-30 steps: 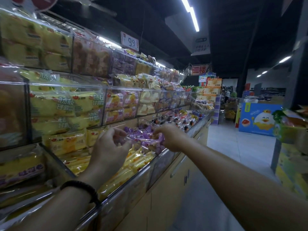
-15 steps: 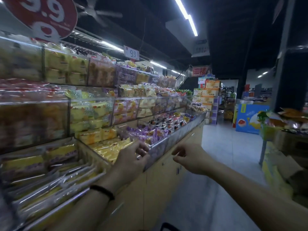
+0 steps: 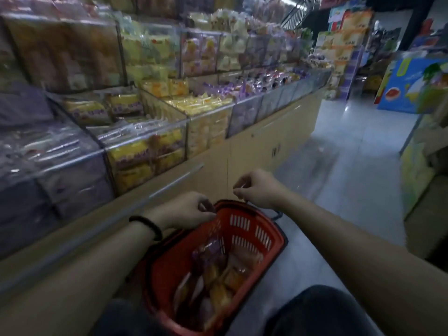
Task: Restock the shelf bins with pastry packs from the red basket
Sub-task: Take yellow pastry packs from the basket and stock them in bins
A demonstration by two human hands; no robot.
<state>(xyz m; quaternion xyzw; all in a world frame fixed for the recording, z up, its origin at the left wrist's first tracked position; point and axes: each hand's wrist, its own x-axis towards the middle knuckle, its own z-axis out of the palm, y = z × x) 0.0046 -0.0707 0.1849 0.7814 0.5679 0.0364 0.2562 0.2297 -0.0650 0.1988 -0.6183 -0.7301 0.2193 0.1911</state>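
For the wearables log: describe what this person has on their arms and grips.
Both forearms are bare, with no sleeve in view. A black band circles the left wrist; the right wrist carries nothing. The left grip and the right grip are ungloved. The blur hides whether any ring is worn.
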